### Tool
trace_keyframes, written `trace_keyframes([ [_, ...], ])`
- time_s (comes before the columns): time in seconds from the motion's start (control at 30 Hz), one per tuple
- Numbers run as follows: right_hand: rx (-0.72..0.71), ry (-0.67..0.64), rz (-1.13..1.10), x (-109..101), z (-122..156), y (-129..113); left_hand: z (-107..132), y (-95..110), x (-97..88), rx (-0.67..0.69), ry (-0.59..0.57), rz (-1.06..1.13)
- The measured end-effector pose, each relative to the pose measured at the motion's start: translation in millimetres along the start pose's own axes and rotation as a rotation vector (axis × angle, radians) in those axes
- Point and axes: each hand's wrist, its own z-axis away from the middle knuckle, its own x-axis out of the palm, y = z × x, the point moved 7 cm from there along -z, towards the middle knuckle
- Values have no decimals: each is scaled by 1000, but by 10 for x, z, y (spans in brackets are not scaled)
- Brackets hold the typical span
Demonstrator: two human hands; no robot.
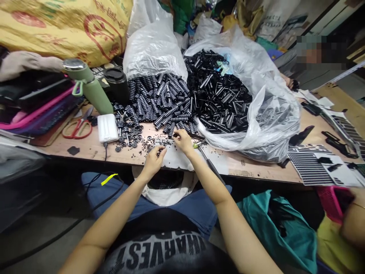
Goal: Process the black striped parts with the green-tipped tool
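Note:
My left hand [154, 159] is closed just above the bench's front edge, its fingertips around small dark pieces too small to name. To its right, my right hand [184, 141] pinches a dark part, mostly hidden by the fingers. Many tiny dark pieces [148, 145] lie scattered around both hands. Just beyond them is a heap of black-and-white ribbed cylinders [159, 95]. A hammer-like tool with a dark handle [211, 163] rests beside my right wrist. Under my hands is a pale sheet [178, 158].
An open plastic bag [265, 133] of black tubular parts stands at right. Left are a green bottle [98, 93], black cup [116, 82], red-handled scissors [76, 128] and cabled white box [107, 128]. A white-rimmed bag [168, 198] hangs at my lap. Another person's arm [355, 217] shows far right.

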Motion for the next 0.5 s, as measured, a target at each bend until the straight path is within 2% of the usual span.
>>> trace_keyframes([
  [0.1,33,32,-356,-51,251,-103,-41,51,39,59,-32,-59],
  [0.17,37,42,-476,-73,374,-177,-48,67,93,74,-54,-93],
  [0.37,111,75,-577,-114,496,-159,-1,105,188,111,-100,-141],
  [0.5,89,109,-548,-158,528,-159,36,97,207,91,-115,-158],
])
